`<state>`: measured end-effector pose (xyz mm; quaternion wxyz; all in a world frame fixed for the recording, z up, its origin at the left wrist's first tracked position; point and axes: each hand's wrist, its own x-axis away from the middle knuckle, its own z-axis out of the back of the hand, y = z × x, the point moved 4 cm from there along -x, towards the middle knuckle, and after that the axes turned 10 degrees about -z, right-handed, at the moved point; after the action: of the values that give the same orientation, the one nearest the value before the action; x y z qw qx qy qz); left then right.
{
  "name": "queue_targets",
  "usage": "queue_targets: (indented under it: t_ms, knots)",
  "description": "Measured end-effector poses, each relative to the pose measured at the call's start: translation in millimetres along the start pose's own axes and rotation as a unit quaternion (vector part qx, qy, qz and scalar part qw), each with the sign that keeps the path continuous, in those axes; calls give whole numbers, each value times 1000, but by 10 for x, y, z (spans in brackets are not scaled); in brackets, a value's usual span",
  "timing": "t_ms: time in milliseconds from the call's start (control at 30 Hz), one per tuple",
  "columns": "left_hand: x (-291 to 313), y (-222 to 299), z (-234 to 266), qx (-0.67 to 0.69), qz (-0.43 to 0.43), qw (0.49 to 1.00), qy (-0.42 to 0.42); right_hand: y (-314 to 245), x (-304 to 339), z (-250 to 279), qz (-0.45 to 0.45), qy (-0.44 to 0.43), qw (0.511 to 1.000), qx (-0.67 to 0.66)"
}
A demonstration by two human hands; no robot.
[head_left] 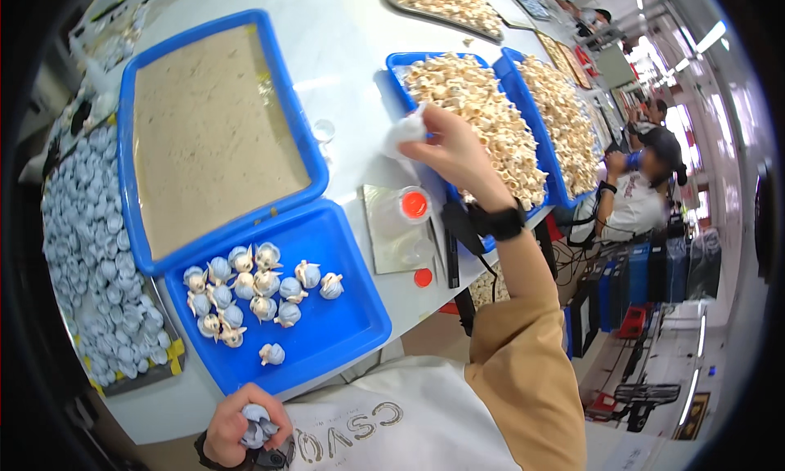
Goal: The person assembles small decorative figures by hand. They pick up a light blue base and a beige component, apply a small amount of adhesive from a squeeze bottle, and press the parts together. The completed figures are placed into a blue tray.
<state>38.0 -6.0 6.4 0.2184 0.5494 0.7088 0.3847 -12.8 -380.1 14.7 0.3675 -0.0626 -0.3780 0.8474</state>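
At the lower left, close to my body, the fingers of my left hand [244,428] are curled round a grey-blue cup-shaped piece [258,427] with a hollow facing up. My right hand [451,148] is raised over the table, beside a blue tray of cream curled pieces. It pinches a white object [406,134], blurred and partly hidden by the fingers; its kind is unclear. Between my hands, a blue tray [343,324] holds several round grey-blue pieces with cream parts attached [266,283].
Beyond that tray stands a blue-rimmed tray of beige material [221,136]. Grey-blue pieces [98,250] are heaped at the left. Cream curled pieces [466,103] fill trays at the right. A translucent container with an orange-red top [414,205] stands on a small board. A co-worker [634,193] sits at right.
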Motion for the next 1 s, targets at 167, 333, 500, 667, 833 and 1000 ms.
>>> queue_targets:
  t_ms: [167, 333, 500, 667, 833, 1000]
  knots:
    - [45, -15, 53, -50, -2, 999, -13, -130, 42, 25, 80, 41, 991, 97]
    - [-22, -78, 199, 66, -25, 994, 82, 722, 583, 1022, -82, 141, 973, 161]
    - [-174, -84, 151, 116, -25, 989, 90, 975, 760, 764, -13, 202, 954, 219]
    - [-102, -80, 174, 107, -26, 988, 113, 895, 739, 753, -8, 240, 929, 281]
    - [-122, -83, 119, 64, -9, 988, 141, 998, 989, 949, -14, 284, 958, 17]
    - [-71, -115, 102, 14, 12, 998, 56, 196, 1497, 477, 65, 88, 912, -395]
